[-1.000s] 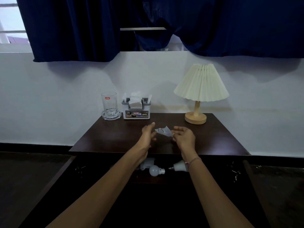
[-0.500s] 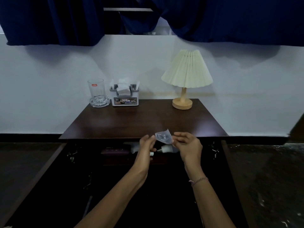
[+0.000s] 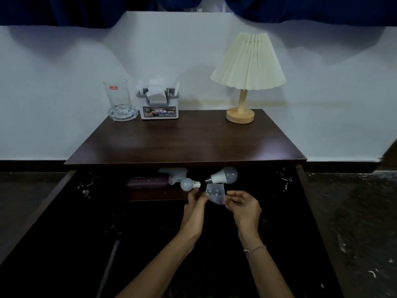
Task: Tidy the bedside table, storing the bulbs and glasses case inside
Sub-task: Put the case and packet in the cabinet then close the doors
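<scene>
Left hand [image 3: 194, 208] and right hand [image 3: 243, 206] pinch a translucent scrap [image 3: 215, 193], too blurred to identify. Just beyond them, under the tabletop [image 3: 184, 143], lie a small bulb [image 3: 187, 184], a larger bulb [image 3: 224, 175] and the dim glasses case [image 3: 147, 182].

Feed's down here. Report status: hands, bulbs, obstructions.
Left hand and right hand pinch a clear wrapper. Small bulb, large bulb, glasses case lie inside the table. Nothing in the way.

Dim bluish light; cabinet interior nearly black; wide-angle bending at edges.
</scene>
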`<state>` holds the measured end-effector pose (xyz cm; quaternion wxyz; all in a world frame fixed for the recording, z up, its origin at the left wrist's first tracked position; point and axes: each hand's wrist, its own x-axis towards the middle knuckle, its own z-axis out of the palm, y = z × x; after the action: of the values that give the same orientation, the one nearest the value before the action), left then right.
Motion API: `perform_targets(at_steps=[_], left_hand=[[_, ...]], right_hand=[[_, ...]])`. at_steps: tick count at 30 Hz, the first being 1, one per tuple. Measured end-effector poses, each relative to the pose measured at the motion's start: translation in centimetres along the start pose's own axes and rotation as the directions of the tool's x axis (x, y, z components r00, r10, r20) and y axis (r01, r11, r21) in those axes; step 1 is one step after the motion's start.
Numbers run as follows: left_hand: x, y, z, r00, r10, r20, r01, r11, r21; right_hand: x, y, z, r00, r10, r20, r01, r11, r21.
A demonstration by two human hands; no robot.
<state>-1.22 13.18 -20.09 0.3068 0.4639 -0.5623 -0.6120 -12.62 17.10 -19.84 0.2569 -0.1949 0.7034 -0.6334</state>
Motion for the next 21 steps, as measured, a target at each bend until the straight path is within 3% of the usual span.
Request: perform_targets(at_steps=[5,12,21], left_hand=[[3.1,-0.2,0.8,0.999,-0.039,0.0,0.038,0.998,0.052],[5.3,-0.5,1.1,0.997,-0.077,0.013,0.075,0.99,0.116],[6.9,-0.6,1.9,0.992,-0.113,0.048,0.104,0.982,0.157]], right_hand=[[3.7,1.5,1.9,0.999,0.051,0.009,-0.051,0.998,-0.049],[6.7,2.9,3.3,0.999,0.017,0.031,-0.011,0.981,-0.195],[7.8,3.6,3.8,0.999,0.031,0.025,-0.024,0.968,-0.249]])
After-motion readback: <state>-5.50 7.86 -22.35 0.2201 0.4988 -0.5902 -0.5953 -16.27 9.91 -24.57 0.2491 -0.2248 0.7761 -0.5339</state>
